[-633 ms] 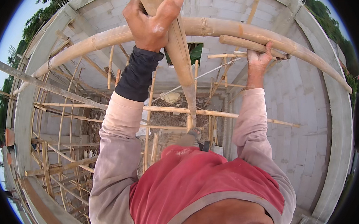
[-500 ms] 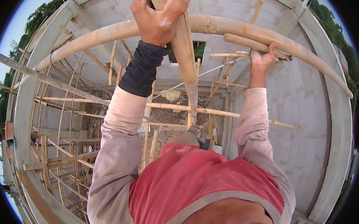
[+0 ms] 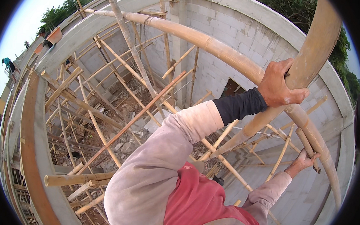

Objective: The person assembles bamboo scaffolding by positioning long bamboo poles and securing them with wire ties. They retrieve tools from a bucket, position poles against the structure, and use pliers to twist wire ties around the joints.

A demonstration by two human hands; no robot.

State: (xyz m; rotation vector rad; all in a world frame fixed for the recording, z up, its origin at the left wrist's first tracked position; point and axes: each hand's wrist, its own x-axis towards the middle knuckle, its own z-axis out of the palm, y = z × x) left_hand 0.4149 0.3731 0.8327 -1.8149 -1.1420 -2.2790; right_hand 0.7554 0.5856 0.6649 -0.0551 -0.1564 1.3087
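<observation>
We look down past a pale block wall (image 3: pixel 216 23) that closes the far side and, farther round, the right, with thinner bamboo scaffolding (image 3: pixel 100 139) filling the left.

The longest piece near us is a curving bamboo pole (image 3: pixel 207 43), its axis running from the far left across to the near right, where it bends down.

Across it, on our side, lies the thick bamboo pole (image 3: pixel 315 46). Its axis slants from the far right, out of view at the top, down and leftward to a low end beside the red shirt (image 3: pixel 208 190). The two poles cross right at the left hand (image 3: pixel 283 84), so we count that hand the nearer one: it is clamped on the thick pole from the left side, thumb toward us (its other fingertips are partly hidden).

The smallest piece is a short bamboo length (image 3: pixel 303 139), on the left side of the curving pole's right end. Its axis runs nearly alongside that pole; whether they touch, we cannot tell. The right hand (image 3: pixel 303 160) is closed around it, nearer to us and to the right of the left hand. We see the hands well apart, each with its own piece, the thick pole lying up and to the left of the right hand.
</observation>
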